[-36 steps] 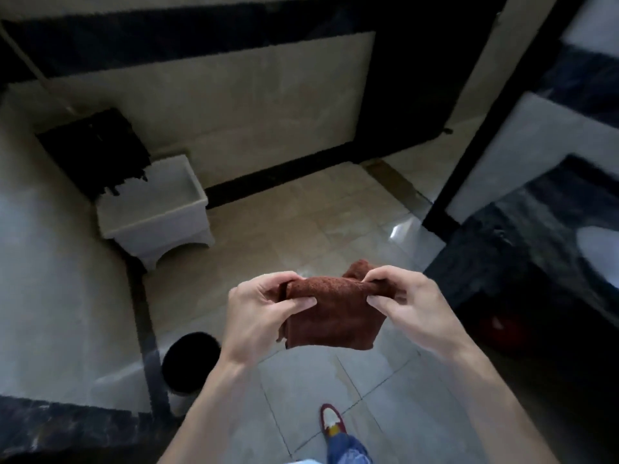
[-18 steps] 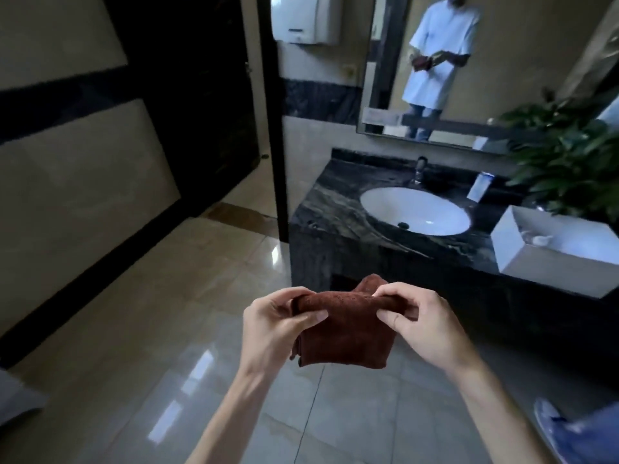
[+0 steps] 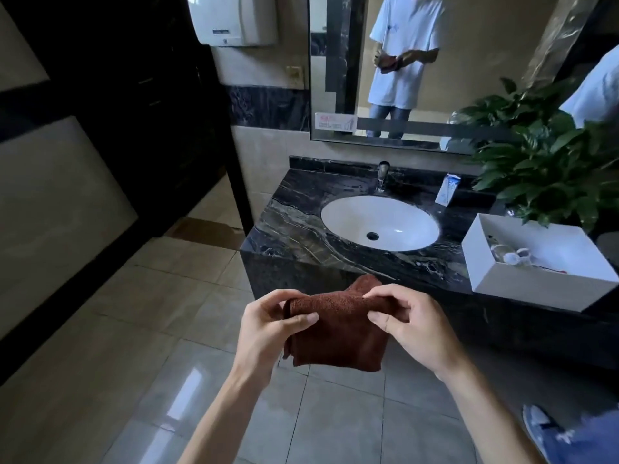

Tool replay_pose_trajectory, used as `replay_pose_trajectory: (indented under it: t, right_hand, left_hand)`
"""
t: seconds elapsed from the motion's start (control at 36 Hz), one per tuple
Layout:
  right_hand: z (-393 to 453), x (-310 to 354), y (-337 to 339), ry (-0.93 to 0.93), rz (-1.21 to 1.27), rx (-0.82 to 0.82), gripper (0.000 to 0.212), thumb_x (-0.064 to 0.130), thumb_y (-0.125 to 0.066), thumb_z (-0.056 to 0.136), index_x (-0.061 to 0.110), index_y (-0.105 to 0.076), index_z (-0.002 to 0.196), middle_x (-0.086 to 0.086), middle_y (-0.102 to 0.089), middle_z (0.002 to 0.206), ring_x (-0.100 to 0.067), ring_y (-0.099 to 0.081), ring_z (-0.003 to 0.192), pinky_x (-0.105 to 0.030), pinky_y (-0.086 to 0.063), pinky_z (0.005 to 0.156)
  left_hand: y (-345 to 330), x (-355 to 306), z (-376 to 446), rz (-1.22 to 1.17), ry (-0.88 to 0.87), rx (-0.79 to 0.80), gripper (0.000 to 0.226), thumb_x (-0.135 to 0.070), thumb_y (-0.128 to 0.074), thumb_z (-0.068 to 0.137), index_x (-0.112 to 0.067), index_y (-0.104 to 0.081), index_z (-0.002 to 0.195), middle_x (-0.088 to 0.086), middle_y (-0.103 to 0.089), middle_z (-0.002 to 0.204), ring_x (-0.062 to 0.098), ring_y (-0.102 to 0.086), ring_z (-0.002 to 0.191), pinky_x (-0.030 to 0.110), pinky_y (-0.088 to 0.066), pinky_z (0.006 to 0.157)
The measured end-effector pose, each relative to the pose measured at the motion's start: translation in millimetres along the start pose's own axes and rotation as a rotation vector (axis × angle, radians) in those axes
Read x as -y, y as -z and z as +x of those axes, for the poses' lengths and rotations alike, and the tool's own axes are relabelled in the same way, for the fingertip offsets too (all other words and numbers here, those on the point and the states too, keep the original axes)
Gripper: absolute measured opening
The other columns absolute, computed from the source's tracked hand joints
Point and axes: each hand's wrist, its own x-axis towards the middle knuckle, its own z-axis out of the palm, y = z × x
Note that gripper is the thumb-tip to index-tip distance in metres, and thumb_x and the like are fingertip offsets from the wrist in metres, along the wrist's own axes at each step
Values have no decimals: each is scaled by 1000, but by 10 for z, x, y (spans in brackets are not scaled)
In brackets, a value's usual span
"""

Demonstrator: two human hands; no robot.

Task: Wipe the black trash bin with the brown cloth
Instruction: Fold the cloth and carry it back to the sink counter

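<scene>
- No bin anywhere in shot, so couldn't tell where it stood.
- Cloth [image 3: 338,329] hung folded in mid-air over the floor [image 3: 140,329], just in front of the counter [image 3: 301,242], pinched along its top edge from both sides.
- Left hand [image 3: 268,326] gripped the cloth's left corner, thumb in front, fingers curled behind and mostly hidden.
- Right hand [image 3: 415,329] pinched the right corner the same way; fingertips tucked into the fold, hard to make out.
- Both forearms cut off at the bottom edge.
- Bottom right: a bit of shoe [image 3: 541,430] and jeans, chopped by the frame.
- Mirror [image 3: 335,61] showed a person only from shoulders to knees, holding something dark at the chest.
- Dispenser [image 3: 234,18] up top, cropped by the frame.
- White box [image 3: 522,283] on the counter with small bits inside, too blurry to name.
- Black marble counter with a white basin [image 3: 395,226], tap [image 3: 383,175] behind it, small carton [image 3: 447,189] and a leafy plant [image 3: 549,162] to the right.
- Glossy beige tile floor, dark trim along the left wall, dark doorway beyond.
</scene>
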Motion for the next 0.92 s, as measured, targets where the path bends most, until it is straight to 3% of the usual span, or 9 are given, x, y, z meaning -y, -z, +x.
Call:
replay_pose_trajectory:
  t: [0.17,0.25,0.33,0.44,0.56,0.69,0.78,0.92]
  right_hand:
    - [621,-208,14,23,-6,-6,28,8,-81,82,33,-77,95,25,-75,101,1,-68,101,-21,-53,91]
    - [956,-308,-29,17,7,-8,28,7,-80,82,31,-77,96,26,-75,102,3,-68,102,-17,-49,91]
    - [1306,-402,-102,-4,35,-7,29,9,-80,83,33,-77,98,24,-75,105,1,-67,106,-21,-49,93]
    - [1795,-504,-236,-45,79,-11,32,11,-79,84,39,-75,100,22,-74,110,-3,-66,111,-32,-51,99]
    - [2285,-616,-373,-80,89,-17,35,10,-78,85,41,-75,100,24,-73,111,-1,-65,111,-33,-50,101]
    - [2751,-722,-485,-121,86,8,32,11,-76,87,38,-74,104,27,-71,115,1,-63,114,-24,-49,99]
    - [3008,-824,-528,-125,55,6,31,14,-75,89,38,-72,108,27,-69,121,6,-57,122,-8,-39,99]
    - [3424,-1021,-577,-169,54,52,39,17,-73,91,43,-67,120,32,-61,131,15,-46,130,-15,-36,106]
  left_hand:
    - [-122,8,606,-93,60,-6,29,7,-84,66,-11,-77,88,26,-72,86,27,-68,67,25,-48,46]
    - [-139,43,968,-145,81,10,31,9,-82,68,-9,-76,92,25,-73,90,29,-72,73,34,-58,61]
    - [-122,93,1364,-179,96,32,32,10,-81,68,-7,-75,93,15,-73,87,27,-71,79,36,-60,66]
    - [-61,143,1919,-214,132,59,31,7,-80,70,-8,-75,96,14,-73,91,30,-70,84,41,-59,74]
    - [6,201,2462,-216,169,73,28,3,-81,72,-9,-74,96,11,-73,92,29,-68,85,35,-56,67]
    - [12,230,2987,-237,231,75,33,2,-80,73,-14,-77,102,12,-76,107,28,-73,98,44,-57,87]
    - [-11,244,3258,-273,268,116,41,4,-75,80,-15,-74,116,10,-76,114,26,-71,109,47,-53,100]
    - [-46,339,3709,-299,389,166,53,6,-72,81,-21,-69,126,6,-73,123,25,-67,118,51,-45,109]
